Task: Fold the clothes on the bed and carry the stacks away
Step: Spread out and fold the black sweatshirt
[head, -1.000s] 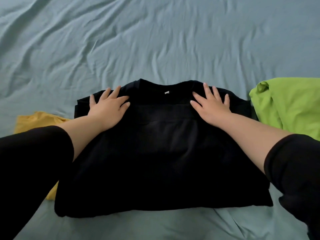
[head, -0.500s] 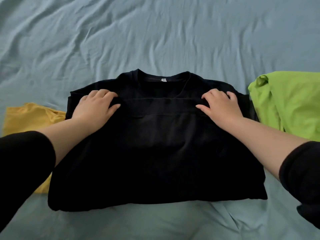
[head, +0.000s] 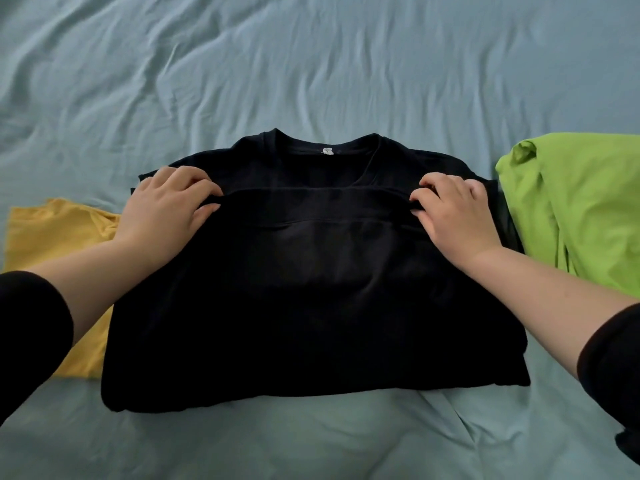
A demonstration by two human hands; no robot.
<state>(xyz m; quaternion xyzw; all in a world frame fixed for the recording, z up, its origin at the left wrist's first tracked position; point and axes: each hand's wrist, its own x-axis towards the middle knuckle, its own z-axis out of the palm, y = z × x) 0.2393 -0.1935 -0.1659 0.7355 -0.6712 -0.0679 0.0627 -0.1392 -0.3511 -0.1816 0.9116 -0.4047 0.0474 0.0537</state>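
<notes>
Though it is folded up on itself, the black T-shirt (head: 311,306) still shows its round neckline and a small pale label (head: 327,151) at the far end. Its lower part is doubled over the chest, so a straight hemmed edge (head: 311,197) runs across it just short of the collar. It lies flat on the wrinkled blue-grey bed sheet (head: 311,64), in the middle of the view. It overlaps a yellow garment (head: 52,233) on the left, and its right edge lies just beside a bright green garment (head: 581,202). The left hand (head: 166,216) sits on the left end of that hemmed edge, fingers curled over the top and thumb on the near side, pinching the cloth. The right hand (head: 457,216) does the same at the right end, knuckles bent and thumb tucked against the fold. Both forearms are bare below black sleeves (head: 31,323). A second ago the two hands lay flat with fingers spread, farther up by the shoulders of the shirt. Half a second ago the fingers had begun to curl, and now they have drawn back to the edge and closed on it, which stands slightly raised between them. The shirt itself lies where it did between the yellow and green garments.
</notes>
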